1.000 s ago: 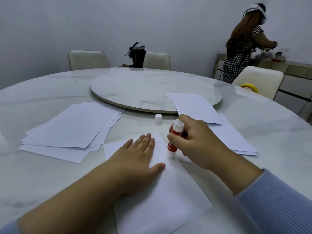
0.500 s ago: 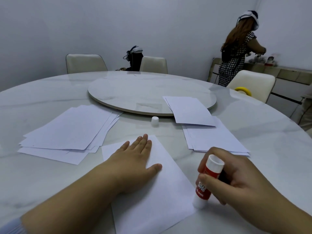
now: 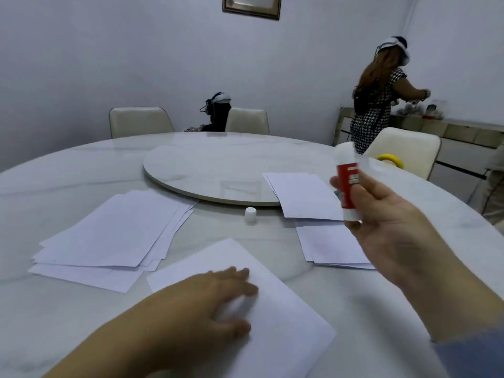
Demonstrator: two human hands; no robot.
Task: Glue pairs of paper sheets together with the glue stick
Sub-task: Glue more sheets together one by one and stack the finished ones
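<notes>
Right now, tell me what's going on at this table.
A person is gluing paper. The right hand holds the uncapped glue stick up off the table; its cap stands by the turntable. The left hand rests on the front sheet, between the left pile and the right pile.

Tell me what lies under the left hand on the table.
The left hand rests on a single white sheet lying on the marble table. The patch of paper beneath the palm is covered, so any glue there cannot be seen.
</notes>
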